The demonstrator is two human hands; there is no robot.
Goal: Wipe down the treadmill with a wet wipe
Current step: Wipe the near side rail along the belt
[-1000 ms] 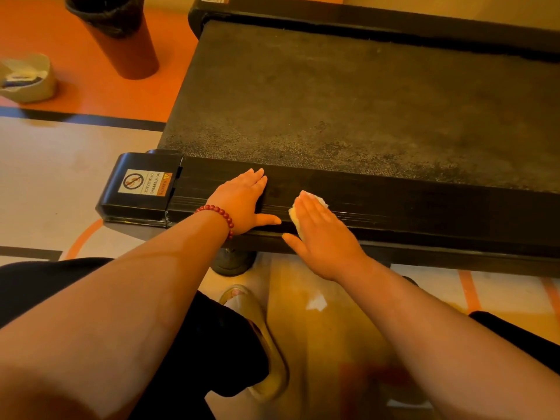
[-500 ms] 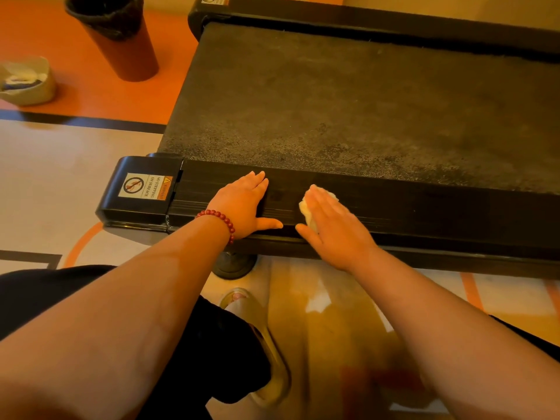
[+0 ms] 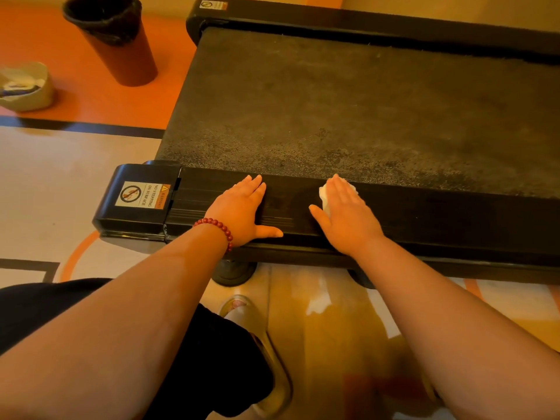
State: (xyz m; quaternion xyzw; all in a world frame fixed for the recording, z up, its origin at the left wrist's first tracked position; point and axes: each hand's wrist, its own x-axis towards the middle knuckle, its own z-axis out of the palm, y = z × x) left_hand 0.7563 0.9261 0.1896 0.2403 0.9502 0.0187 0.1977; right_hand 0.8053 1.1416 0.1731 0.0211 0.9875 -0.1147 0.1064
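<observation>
On the near end cap of the treadmill (image 3: 333,110) we read one sticker (image 3: 144,194), "NO STEPPING ON SURFACE" beside a crossed-out circle, and we count a second sticker (image 3: 213,4) on the far end cap, its text too small to read. We see two hands flat on the near side rail (image 3: 439,219): the left hand (image 3: 242,207), wearing one red bead bracelet (image 3: 216,227), lies with straight fingers and holds nothing, while the right hand (image 3: 345,213), fingers also straight, presses one white wet wipe (image 3: 323,198) onto the rail just beside the belt's edge. On the orange floor to the left stand one brown waste bin (image 3: 115,40) and one pale basket (image 3: 25,86).
</observation>
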